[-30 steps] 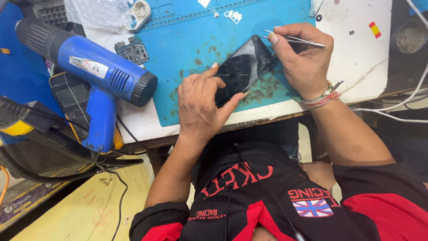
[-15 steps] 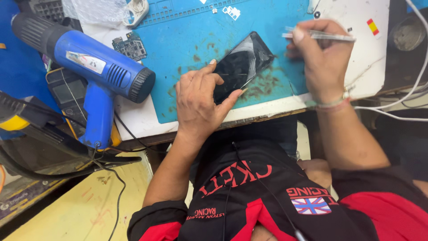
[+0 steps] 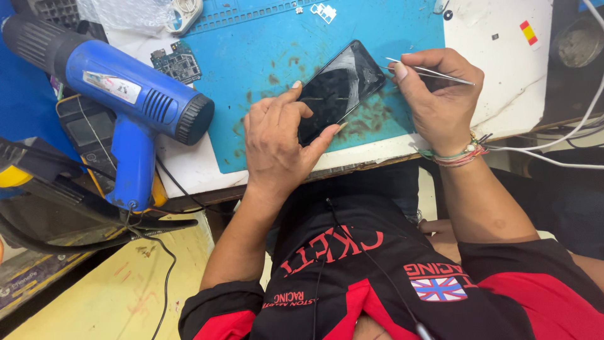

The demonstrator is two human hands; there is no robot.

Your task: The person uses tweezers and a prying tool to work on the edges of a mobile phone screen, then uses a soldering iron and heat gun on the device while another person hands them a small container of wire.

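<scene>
Left hand (image 3: 277, 141) grips a black smartphone (image 3: 338, 88) with cracked glass, lying on the blue repair mat (image 3: 251, 56). Right hand (image 3: 437, 94) pinches metal tweezers (image 3: 434, 72) beside the phone's upper edge. Blue heat gun (image 3: 119, 94) rests nearby.

White bench (image 3: 503, 94): blue mat (image 3: 264, 50), heat gun (image 3: 126, 94), circuit board (image 3: 177, 63).

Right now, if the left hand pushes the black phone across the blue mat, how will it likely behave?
The phone looks flat and stiff, so it should probably slide, not roll. Its glass seems cracked, so likely fragile. The left hand pins its lower end on the blue mat, which may grip it.
</scene>
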